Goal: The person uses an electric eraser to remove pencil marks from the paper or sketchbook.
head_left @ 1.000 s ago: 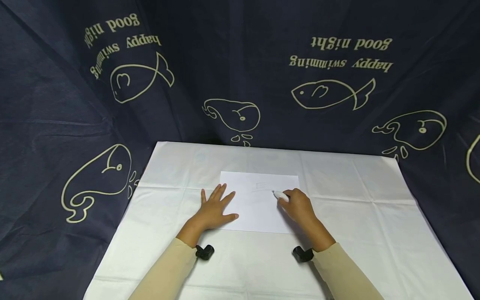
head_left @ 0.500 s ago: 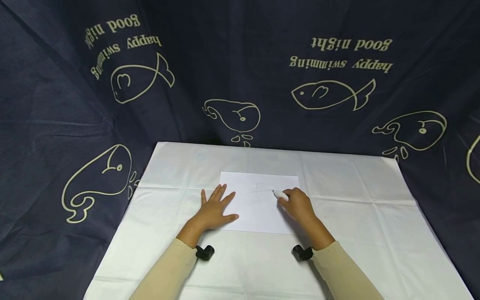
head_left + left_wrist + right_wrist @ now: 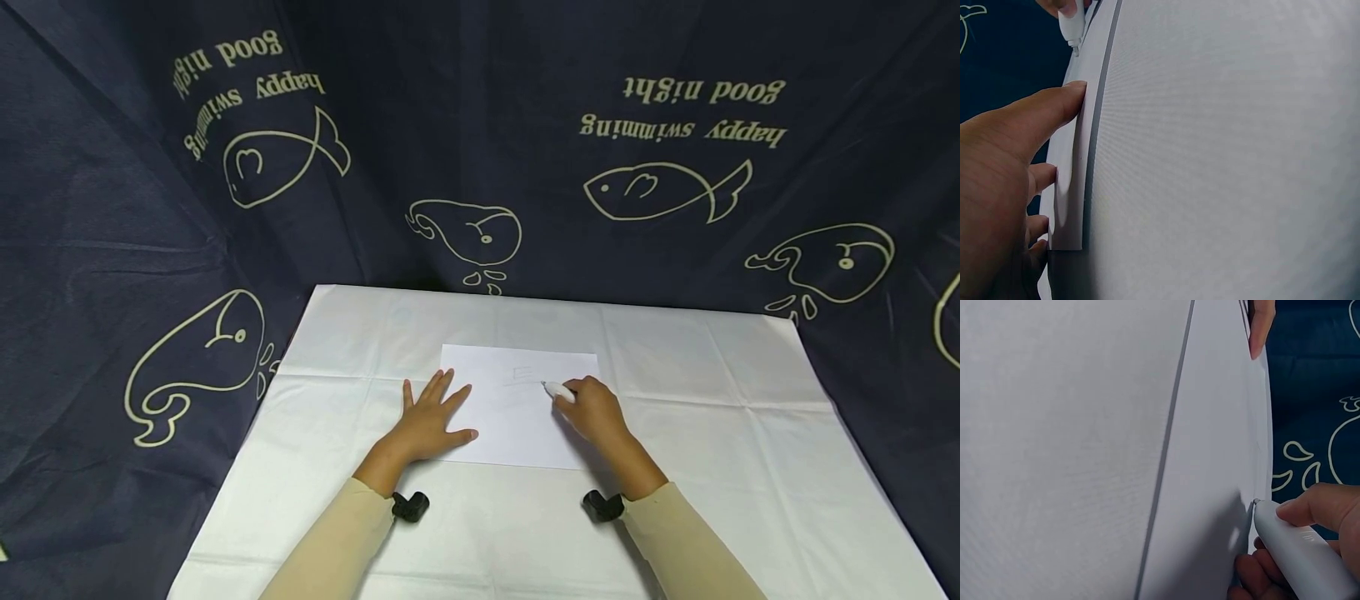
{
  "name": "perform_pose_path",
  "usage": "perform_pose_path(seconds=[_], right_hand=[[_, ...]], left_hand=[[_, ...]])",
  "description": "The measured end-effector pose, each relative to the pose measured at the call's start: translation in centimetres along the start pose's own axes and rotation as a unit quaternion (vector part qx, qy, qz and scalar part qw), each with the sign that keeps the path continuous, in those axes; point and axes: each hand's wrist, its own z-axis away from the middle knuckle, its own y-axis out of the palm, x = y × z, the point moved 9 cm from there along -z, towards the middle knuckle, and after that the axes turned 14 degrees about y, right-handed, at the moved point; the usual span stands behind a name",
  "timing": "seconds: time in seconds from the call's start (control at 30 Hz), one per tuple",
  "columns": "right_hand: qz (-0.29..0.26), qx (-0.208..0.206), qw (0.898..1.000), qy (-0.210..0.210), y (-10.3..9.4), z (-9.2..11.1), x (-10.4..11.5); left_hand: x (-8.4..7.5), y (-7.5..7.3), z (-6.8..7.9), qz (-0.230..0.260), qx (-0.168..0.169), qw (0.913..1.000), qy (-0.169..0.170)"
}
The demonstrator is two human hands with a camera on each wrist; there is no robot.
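Note:
A white sheet of paper [image 3: 517, 429] lies on the cloth-covered table. On its upper part are faint lines [image 3: 522, 374] like a letter E, with a long stroke beneath. My left hand [image 3: 423, 427] rests flat on the sheet's left edge, fingers spread. Between thumb and fingers, my right hand [image 3: 597, 412] grips a thick white pen-like tool [image 3: 559, 391] with a thin metal tip. Its tip is at the paper, right of the marks. In the right wrist view the thumb presses along the tool [image 3: 1300, 550]; its far end is cut off.
White cloth [image 3: 712, 467] with fold creases covers the table. Behind and at the sides hangs a dark blue curtain [image 3: 420, 108] printed with fish, whales and upside-down words. A black wrist camera [image 3: 409, 507] sits at the left wrist, and another camera [image 3: 602, 507] at the right.
My right hand and the white tool have shifted very slightly left over the paper. The left hand stays in place on the sheet.

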Motion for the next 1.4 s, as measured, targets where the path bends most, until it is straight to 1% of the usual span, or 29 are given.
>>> perform_pose_path(seconds=[0.23,0.4,0.6,0.73,0.93,1.07,1.3,1.4], right_hand=[[-0.007,-0.002,1.000,0.003,-0.07,0.03,-0.02],[-0.005,0.002,1.000,-0.006,-0.04,0.15,0.28],[-0.011,0.006,1.000,0.009,0.01,0.04,-0.05],[-0.006,0.011,1.000,0.004,0.17,0.04,0.13],[-0.005,0.006,1.000,0.008,0.12,-0.11,0.10],[-0.003,0.019,1.000,0.006,0.43,-0.18,0.17],[-0.002,0.015,1.000,0.022,0.25,-0.23,-0.13],[-0.002,0.017,1.000,0.020,0.22,-0.25,-0.09]], left_hand=[[-0.04,-0.09,0.01,0.000,-0.004,1.0000,0.001],[-0.05,-0.02,0.03,0.001,0.001,1.0000,-0.002],[-0.16,-0.11,0.06,-0.001,0.003,1.0000,-0.003],[-0.13,-0.12,0.15,0.004,0.002,1.0000,-0.004],[-0.06,-0.06,0.15,0.006,0.001,1.0000,-0.003],[-0.01,0.05,0.09,0.004,0.006,1.0000,-0.003],[0.04,0.07,0.01,0.001,0.000,1.0000,0.000],[-0.01,0.05,-0.01,-0.002,0.001,1.0000,0.000]])
